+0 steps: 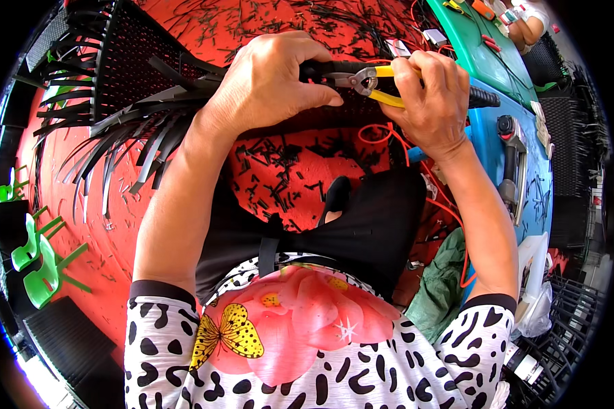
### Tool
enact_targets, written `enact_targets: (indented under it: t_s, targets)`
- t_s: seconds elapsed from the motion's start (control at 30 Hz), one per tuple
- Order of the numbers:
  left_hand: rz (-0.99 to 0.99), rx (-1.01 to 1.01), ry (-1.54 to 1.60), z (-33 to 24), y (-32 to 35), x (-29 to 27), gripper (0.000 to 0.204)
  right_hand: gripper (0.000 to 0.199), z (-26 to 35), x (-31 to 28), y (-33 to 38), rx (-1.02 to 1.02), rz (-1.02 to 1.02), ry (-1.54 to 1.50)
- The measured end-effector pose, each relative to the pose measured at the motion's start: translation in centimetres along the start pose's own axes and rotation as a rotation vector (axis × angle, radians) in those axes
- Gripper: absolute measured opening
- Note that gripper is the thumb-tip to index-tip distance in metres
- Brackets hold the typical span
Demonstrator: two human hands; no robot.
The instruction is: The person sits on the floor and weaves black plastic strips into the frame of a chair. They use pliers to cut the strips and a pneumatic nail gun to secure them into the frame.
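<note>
i took the black woven plastic-rattan panel as my landmark: it stood tilted above and to the left of the hands, with many loose black strip ends fanning out from its lower edge. judging by those untrimmed ends, a good part of the trimming looked left to do. the red floor below the panel was littered with short black offcuts, so i judged a fair amount of cutting already done; how much of the panel's far side was finished i could not tell.

the yellow-handled metal cutting pliers sat just right of the panel's lower right corner, held between both hands. my left hand was curled into a closed grip around a dark part at the panel's edge, thumb pressed along the underside, touching the pliers' head. my right hand was wrapped tight around the yellow handles, fingers folded over them, wrist bent inward. whether the pliers' blades were biting a strip i could not tell; the fingers hid that spot.

both forearms rose from the lower edge, elbows wide, meeting right of the panel. farther right of the panel ran a blue counter with a grey power tool on it, and an orange cable looped below. green plastic chairs stood well below and left of the panel.
</note>
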State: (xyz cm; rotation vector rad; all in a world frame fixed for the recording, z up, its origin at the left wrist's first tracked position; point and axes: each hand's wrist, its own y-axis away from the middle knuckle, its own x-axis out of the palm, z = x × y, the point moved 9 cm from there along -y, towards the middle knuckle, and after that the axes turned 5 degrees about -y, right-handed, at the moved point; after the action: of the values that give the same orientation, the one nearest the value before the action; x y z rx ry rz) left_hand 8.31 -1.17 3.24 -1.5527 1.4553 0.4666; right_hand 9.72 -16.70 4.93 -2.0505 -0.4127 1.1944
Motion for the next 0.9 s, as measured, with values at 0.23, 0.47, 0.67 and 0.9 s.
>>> enact_targets:
  t_s: [0.23,0.47,0.67,0.9]
  targets:
    - [-0.015,0.033,0.013,-0.4,0.5,-0.3,0.041,0.042,-0.6,0.1,1.0,0.046,0.101,-0.128]
    - [-0.09,0.067,0.068,-0.2,0.7,-0.6,0.041,0.057,-9.2,-9.7,14.0,0.615,0.397,0.095]
    - [-0.106,-0.113,0.653,1.6,1.1,-1.0,0.055,0.056,-11.7,-24.8,35.1,1.414,1.015,0.434]
    - [-0.436,-0.058,0.681,0.8,1.9,-1.5,0.047,0.054,-8.4,-21.2,29.5,1.043,0.97,0.384]
